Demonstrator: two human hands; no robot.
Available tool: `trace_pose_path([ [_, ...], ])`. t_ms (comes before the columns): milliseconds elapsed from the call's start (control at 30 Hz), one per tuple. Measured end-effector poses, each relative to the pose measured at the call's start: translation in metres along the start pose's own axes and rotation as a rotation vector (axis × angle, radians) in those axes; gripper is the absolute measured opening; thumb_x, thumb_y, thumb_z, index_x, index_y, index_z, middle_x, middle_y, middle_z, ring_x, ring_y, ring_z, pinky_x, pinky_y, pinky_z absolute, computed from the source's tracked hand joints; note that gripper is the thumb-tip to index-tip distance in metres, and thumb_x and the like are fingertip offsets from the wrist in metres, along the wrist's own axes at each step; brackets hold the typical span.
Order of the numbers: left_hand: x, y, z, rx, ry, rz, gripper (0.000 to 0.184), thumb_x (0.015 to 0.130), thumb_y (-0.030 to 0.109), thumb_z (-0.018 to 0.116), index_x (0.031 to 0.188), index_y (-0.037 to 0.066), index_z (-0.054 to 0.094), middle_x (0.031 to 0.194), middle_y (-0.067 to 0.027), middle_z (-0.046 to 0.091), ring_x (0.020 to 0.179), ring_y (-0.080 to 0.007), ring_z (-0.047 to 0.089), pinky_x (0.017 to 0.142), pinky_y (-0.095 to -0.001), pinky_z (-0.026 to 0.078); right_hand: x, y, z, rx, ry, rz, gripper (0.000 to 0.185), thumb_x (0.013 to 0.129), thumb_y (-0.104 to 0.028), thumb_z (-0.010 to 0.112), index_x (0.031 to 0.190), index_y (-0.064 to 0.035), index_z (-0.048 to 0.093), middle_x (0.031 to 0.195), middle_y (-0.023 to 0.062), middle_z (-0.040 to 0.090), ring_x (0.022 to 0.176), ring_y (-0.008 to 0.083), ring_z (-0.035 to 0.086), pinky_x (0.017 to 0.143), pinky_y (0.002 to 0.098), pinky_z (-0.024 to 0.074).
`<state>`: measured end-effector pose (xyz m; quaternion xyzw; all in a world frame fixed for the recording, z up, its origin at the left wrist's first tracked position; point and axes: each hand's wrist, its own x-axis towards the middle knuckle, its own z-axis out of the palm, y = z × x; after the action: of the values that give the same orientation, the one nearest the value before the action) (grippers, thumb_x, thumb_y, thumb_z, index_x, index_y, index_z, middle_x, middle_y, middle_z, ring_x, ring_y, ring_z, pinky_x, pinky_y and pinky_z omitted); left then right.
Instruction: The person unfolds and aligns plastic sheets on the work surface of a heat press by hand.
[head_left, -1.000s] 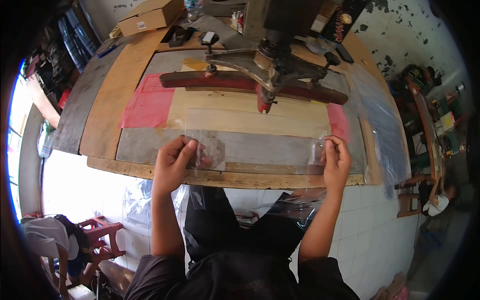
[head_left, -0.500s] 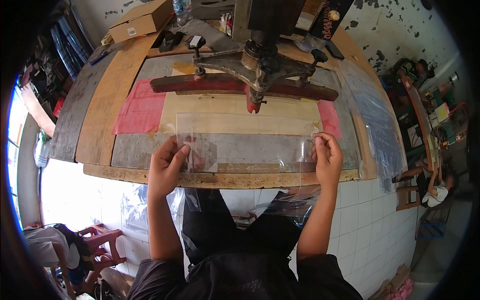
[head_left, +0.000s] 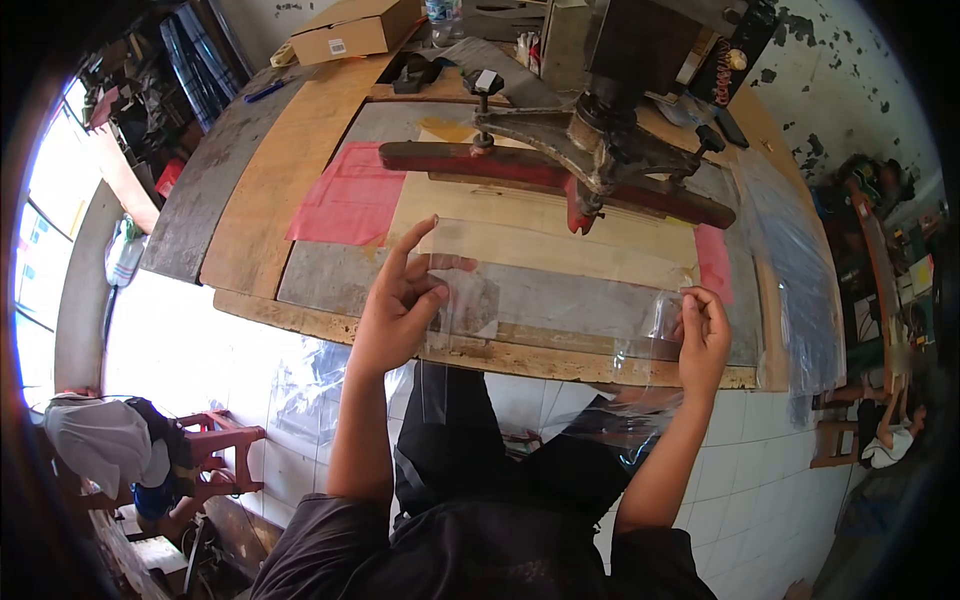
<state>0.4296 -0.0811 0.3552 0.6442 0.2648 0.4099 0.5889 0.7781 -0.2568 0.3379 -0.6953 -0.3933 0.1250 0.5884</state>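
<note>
A clear plastic sheet (head_left: 560, 320) spans the space between my hands, over the front edge of the work table. My left hand (head_left: 400, 300) pinches its left side between thumb and fingers, with the index finger stretched out. My right hand (head_left: 704, 335) holds the right edge, thumb against fingers. Beyond the sheet lies a cream panel (head_left: 540, 235) with a pink patch (head_left: 350, 195) at its left end and another pink patch (head_left: 713, 262) at its right. A press head with a red bar (head_left: 500, 165) is above the panel.
A cardboard box (head_left: 345, 35) stands at the back left. Layered clear plastic (head_left: 795, 270) hangs over the table's right edge. A red stool (head_left: 225, 445) is at lower left beside a person (head_left: 100, 440). Other people are at the far right.
My left index finger has stretched out and up, away from the other fingers. The camera view has shifted, so the table and press appear farther right. The sheet remains between my hands.
</note>
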Motion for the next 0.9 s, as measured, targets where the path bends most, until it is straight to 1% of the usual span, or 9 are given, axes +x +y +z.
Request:
trace_pose_path([
  [67,-0.0002,0.0006,0.0023,-0.019,0.010,0.011,0.079,0.095,-0.015,0.048,0.167,0.006,0.023,0.129,-0.0203,0.072,0.093,-0.0119,0.068,0.088,-0.0279,0.053,0.0002,0.0009,-0.0005,-0.015,-0.001,-0.015,0.017,0.108,-0.018,0.065,0.114,-0.0030,0.070,0.081,-0.0017,0.062,0.067,0.0051,0.053,0.061,0.0225,0.0428],
  [133,-0.0001,0.0012,0.0035,-0.067,0.029,-0.002,0.080,0.095,-0.016,0.047,0.167,0.005,0.021,0.129,-0.0217,0.072,0.097,-0.0154,0.070,0.092,-0.0311,0.055,-0.0001,0.0008,-0.0007,-0.019,-0.001,-0.010,0.017,0.108,-0.018,0.065,0.114,-0.0030,0.070,0.082,-0.0016,0.062,0.067,0.0051,0.053,0.061,0.0224,0.0428],
  [233,0.0002,0.0019,0.0030,-0.079,0.015,-0.021,0.079,0.095,-0.016,0.046,0.167,0.004,0.020,0.128,-0.0227,0.072,0.100,-0.0182,0.072,0.094,-0.0342,0.056,-0.0001,0.0006,-0.0007,-0.020,-0.003,-0.005,0.017,0.108,-0.018,0.065,0.114,-0.0028,0.070,0.083,-0.0015,0.062,0.068,0.0051,0.054,0.062,0.0224,0.0429],
  [367,-0.0003,-0.0007,0.0009,-0.076,0.006,-0.013,0.078,0.095,-0.016,0.046,0.166,0.003,0.021,0.127,-0.0235,0.072,0.101,-0.0200,0.073,0.094,-0.0351,0.056,-0.0005,0.0016,-0.0011,-0.025,-0.006,-0.008,0.017,0.108,-0.018,0.065,0.114,-0.0025,0.070,0.085,-0.0016,0.063,0.069,0.0050,0.053,0.062,0.0224,0.0427],
  [433,-0.0001,-0.0019,-0.0002,-0.050,-0.013,0.014,0.077,0.098,-0.015,0.048,0.167,0.004,0.021,0.128,-0.0236,0.071,0.102,-0.0214,0.074,0.091,-0.0352,0.060,-0.0009,0.0005,-0.0005,-0.027,-0.007,-0.013,0.017,0.108,-0.018,0.065,0.114,-0.0024,0.070,0.085,-0.0017,0.063,0.069,0.0050,0.053,0.062,0.0224,0.0426],
  [567,-0.0008,0.0000,0.0010,-0.072,0.002,-0.006,0.078,0.094,-0.016,0.046,0.167,0.003,0.022,0.124,-0.0234,0.073,0.100,-0.0205,0.074,0.094,-0.0351,0.056,-0.0012,-0.0012,-0.0001,-0.023,-0.012,-0.016,0.018,0.108,-0.018,0.065,0.114,-0.0024,0.070,0.085,-0.0020,0.063,0.070,0.0051,0.053,0.063,0.0224,0.0425],
  [633,-0.0009,0.0001,0.0008,-0.052,0.005,-0.005,0.080,0.094,-0.016,0.046,0.168,0.004,0.020,0.123,-0.0230,0.073,0.100,-0.0201,0.074,0.094,-0.0349,0.056,-0.0011,-0.0005,-0.0008,-0.030,-0.015,-0.018,0.017,0.108,-0.018,0.065,0.113,-0.0024,0.070,0.085,-0.0020,0.063,0.070,0.0051,0.053,0.063,0.0224,0.0425],
  [767,-0.0010,0.0000,0.0028,-0.051,0.016,0.033,0.081,0.094,-0.016,0.046,0.168,0.004,0.021,0.123,-0.0226,0.073,0.098,-0.0194,0.074,0.093,-0.0349,0.056,-0.0010,-0.0009,-0.0001,-0.018,-0.017,-0.004,0.017,0.108,-0.018,0.064,0.113,-0.0021,0.070,0.085,-0.0019,0.063,0.070,0.0052,0.053,0.063,0.0225,0.0421],
  [900,-0.0030,-0.0002,-0.0003,-0.005,-0.002,0.038,0.078,0.095,-0.014,0.048,0.167,0.004,0.026,0.119,-0.0197,0.073,0.095,-0.0168,0.072,0.091,-0.0319,0.055,-0.0013,-0.0023,-0.0004,-0.018,-0.019,-0.002,0.017,0.108,-0.017,0.064,0.113,-0.0019,0.070,0.084,-0.0018,0.063,0.070,0.0053,0.053,0.063,0.0225,0.0420],
])
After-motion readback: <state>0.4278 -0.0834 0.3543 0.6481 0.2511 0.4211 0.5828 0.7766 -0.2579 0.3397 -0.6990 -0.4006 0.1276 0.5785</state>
